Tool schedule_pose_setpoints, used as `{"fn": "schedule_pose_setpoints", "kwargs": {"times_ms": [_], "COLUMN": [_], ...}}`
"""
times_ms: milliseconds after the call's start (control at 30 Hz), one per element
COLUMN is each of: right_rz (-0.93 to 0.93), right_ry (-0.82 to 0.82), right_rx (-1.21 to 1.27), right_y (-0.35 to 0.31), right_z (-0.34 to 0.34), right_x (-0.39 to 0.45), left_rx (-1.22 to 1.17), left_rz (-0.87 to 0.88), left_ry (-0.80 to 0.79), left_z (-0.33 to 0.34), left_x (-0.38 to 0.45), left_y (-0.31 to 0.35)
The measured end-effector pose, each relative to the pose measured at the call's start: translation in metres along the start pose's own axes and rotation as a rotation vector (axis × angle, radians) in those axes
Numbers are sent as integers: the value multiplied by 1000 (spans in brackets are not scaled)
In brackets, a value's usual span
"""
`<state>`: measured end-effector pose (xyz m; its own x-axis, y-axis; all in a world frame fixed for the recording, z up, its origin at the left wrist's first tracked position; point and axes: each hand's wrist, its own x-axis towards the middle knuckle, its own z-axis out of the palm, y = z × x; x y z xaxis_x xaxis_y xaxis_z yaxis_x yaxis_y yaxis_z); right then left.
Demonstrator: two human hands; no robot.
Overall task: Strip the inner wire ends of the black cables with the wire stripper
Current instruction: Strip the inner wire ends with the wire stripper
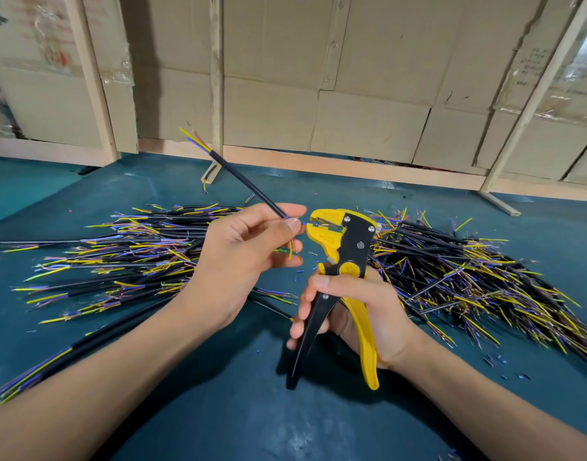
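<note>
black cable (pixel 248 184), coloured inner wires exposed, was pinched in left hand (pixel 245 241); blue wire entered wire stripper (pixel 338 247), gripped by right hand (pixel 362 314).

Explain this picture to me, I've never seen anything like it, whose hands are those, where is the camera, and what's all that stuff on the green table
There is one picture, taken by a camera worn on a person's head, looking down at that person's own two bare hands; no machine is involved. The left hand pinches a black cable whose thin coloured inner wires stick out at both ends. The right hand grips a yellow and black wire stripper, a plier-like tool. One blue inner wire reaches into the tool's head. On the green table lie two heaps of similar cables, a left pile and a right pile, plus small bits of cut insulation.
</note>
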<state>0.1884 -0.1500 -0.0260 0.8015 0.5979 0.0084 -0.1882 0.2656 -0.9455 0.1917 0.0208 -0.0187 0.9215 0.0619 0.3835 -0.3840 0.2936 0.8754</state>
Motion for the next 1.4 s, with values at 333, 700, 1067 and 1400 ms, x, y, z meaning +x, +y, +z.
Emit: {"fn": "schedule_pose_setpoints", "kwargs": {"times_ms": [333,700,1067,1400], "right_rz": [24,41,26,38], "right_ry": [24,13,-7,-13], "right_rx": [-17,-34,-38,-49], "right_y": [0,1,0,-2], "right_z": [2,0,-2,-2], "right_x": [2,3,1,-1], "left_rx": [65,-116,-110,-89], "left_rz": [21,-76,-110,-79], "left_ry": [-40,-76,-97,-121], "left_z": [0,-1,-3,-4], "left_x": [0,1,-1,-1], "left_y": [3,1,-2,0]}}
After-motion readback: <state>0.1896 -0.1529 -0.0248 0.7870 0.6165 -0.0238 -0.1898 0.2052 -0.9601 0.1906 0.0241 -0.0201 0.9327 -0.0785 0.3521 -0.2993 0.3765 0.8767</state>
